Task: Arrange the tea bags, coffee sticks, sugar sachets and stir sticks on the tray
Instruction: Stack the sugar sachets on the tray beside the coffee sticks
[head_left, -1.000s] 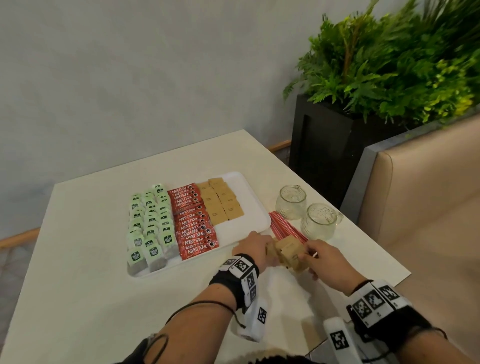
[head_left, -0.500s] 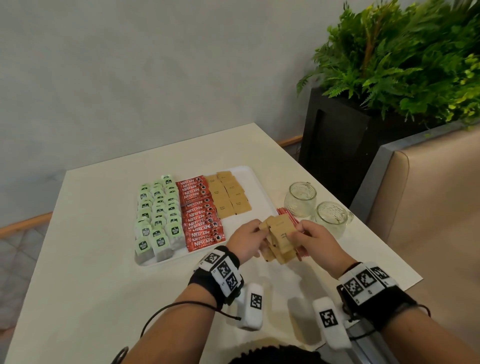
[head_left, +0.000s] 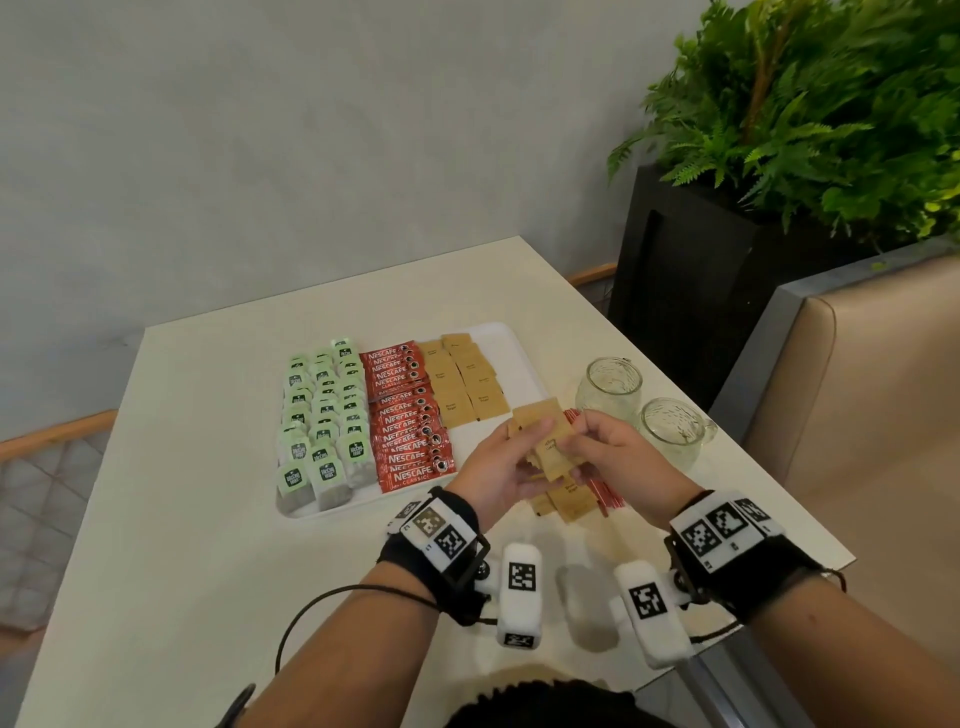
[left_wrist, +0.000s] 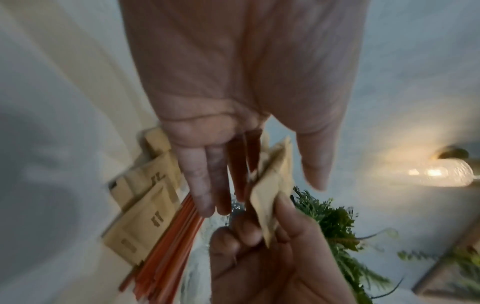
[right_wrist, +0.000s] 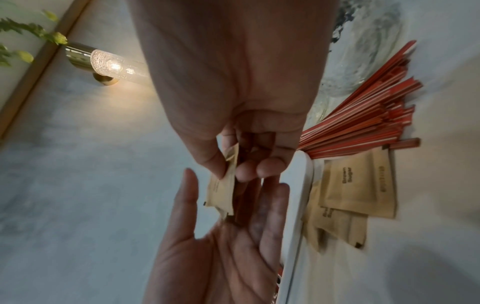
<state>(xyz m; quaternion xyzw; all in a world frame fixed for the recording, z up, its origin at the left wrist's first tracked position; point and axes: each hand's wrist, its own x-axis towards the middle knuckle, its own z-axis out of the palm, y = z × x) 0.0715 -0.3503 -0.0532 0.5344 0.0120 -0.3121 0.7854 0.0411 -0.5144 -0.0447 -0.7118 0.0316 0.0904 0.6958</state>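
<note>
A white tray holds rows of green tea bags, red coffee sticks and brown sugar sachets. Just off its front right corner my right hand pinches a small stack of sugar sachets between thumb and fingers. My left hand lies flat against the stack with straight fingers, thumb apart. Below the hands, loose sachets and red stir sticks lie on the table.
Two empty glass jars stand right of the tray near the table's right edge. A black planter with a fern and a padded bench are beyond that edge. A lit wall lamp shows in the right wrist view.
Both hands have lifted the stack of sugar sachets off the table and toward the tray's corner. Some sachets stay behind on the stir sticks.
</note>
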